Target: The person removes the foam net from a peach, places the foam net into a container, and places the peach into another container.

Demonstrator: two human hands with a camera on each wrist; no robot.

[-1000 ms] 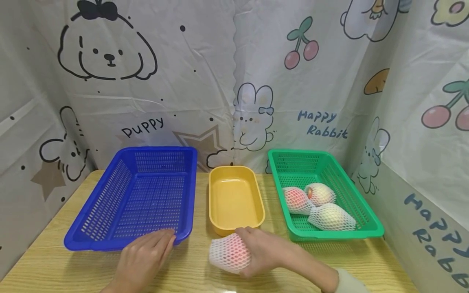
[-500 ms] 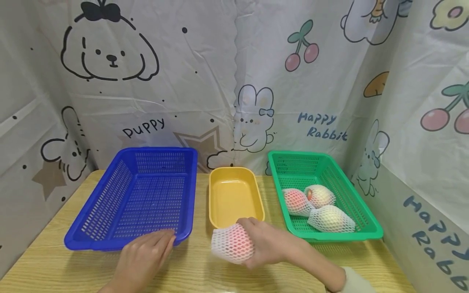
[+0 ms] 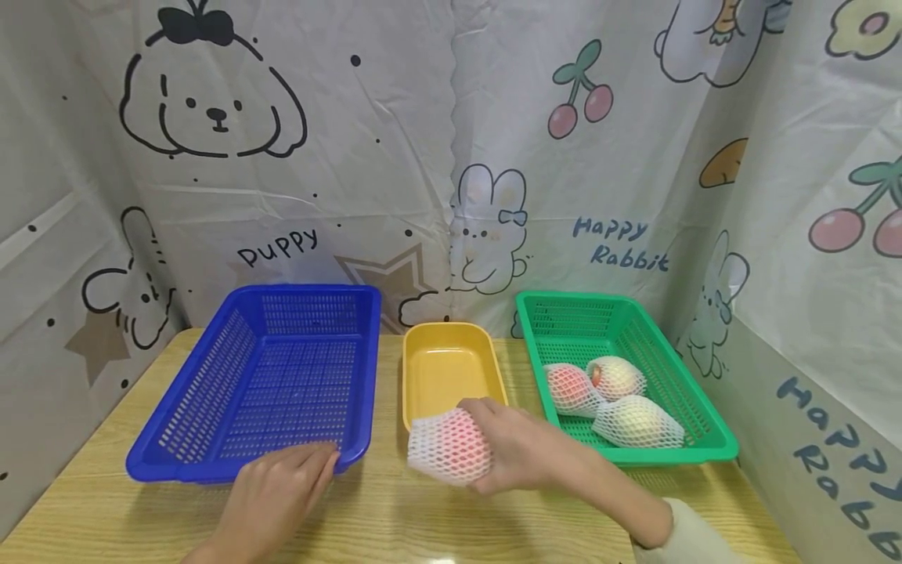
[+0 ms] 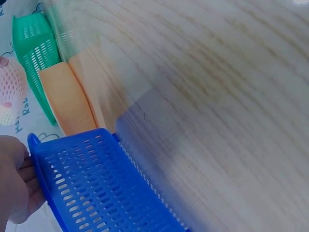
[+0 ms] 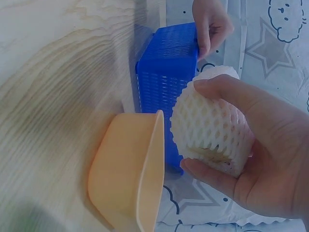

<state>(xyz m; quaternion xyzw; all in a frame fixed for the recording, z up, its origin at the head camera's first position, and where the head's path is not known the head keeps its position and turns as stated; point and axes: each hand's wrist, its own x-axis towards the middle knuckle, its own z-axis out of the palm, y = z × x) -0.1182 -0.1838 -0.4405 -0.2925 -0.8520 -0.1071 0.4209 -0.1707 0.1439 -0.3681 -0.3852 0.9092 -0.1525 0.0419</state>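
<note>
Left hand (image 3: 282, 493) on the blue basket (image 3: 292, 384), right hand (image 3: 517, 454) holding a netted fruit (image 3: 451, 446).
The left fingers bend over the basket's rim at 5 o'clock, probably steadying it; the right fingers clamp the fruit from 3 o'clock, above the table (image 3: 380, 517) at the yellow tray's (image 3: 451, 372) 6 o'clock end, its long axis roughly 9 to 3, the net's pale end pointing to 9. Three other fruits (image 3: 637, 423) sit together in the green basket (image 3: 571, 312), towards 2.

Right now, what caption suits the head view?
Left hand grips the blue basket; right hand holds a netted fruit near the yellow tray.
</note>
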